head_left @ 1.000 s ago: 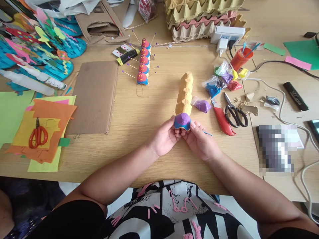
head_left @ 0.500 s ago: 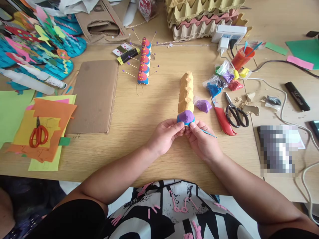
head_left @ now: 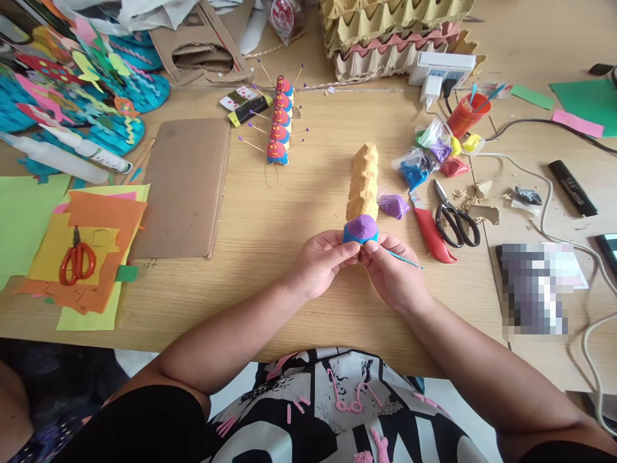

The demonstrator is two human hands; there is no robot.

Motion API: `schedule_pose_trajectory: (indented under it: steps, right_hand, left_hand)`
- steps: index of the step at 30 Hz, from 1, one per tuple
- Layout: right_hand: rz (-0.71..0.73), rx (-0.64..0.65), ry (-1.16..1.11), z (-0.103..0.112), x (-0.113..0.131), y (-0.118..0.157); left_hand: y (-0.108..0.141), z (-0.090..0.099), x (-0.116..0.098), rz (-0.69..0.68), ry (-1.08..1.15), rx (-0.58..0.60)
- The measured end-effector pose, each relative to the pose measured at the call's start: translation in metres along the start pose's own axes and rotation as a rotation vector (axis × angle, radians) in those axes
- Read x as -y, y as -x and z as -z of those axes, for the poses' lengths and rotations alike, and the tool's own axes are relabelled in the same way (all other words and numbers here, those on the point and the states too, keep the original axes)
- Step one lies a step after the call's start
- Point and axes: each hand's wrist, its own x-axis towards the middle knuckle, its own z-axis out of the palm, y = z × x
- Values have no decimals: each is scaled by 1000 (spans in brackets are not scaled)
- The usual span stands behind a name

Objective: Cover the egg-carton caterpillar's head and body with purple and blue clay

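A yellow-orange egg carton strip (head_left: pixel 364 180) with several bumps points away from me. Its near end is covered with purple clay (head_left: pixel 362 227) on top and a blue clay band (head_left: pixel 353 236) below. My left hand (head_left: pixel 325 263) pinches this end from the left, thumb on the blue edge. From the right, my right hand (head_left: pixel 395 270) grips the same end, and a thin blue tool (head_left: pixel 407 260) sticks out from between its fingers. Just beyond lies a bag of purple clay (head_left: pixel 394 206). A finished-looking red and blue caterpillar (head_left: pixel 279 122) stands farther back.
To the right lie a red-handled cutter (head_left: pixel 434 235), black scissors (head_left: pixel 456 218), bagged clay (head_left: pixel 417 170) and a red cup (head_left: pixel 467 112). Brown cardboard (head_left: pixel 186 186), coloured paper (head_left: pixel 106 225) and orange scissors (head_left: pixel 77 260) are on the left. Egg trays (head_left: pixel 390 38) are stacked behind.
The far end of the egg carton strip has swung slightly to the right. Both hands keep their grip on the near end; the thumbs have shifted a little.
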Motion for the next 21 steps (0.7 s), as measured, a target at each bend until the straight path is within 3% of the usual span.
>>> schedule_pose_trajectory:
  steps: [6,13,21]
  right_hand:
    - [-21,-1,-18,-1,-2,0]
    - [-49,-9,-78,1,-4,0]
    - [-135,70,-177,3,-6,-5]
  left_hand:
    - [1,-2,0,-28,-25,-79]
    - [0,-2,0,-1,40,4]
    - [0,-1,-1,37,167,-50]
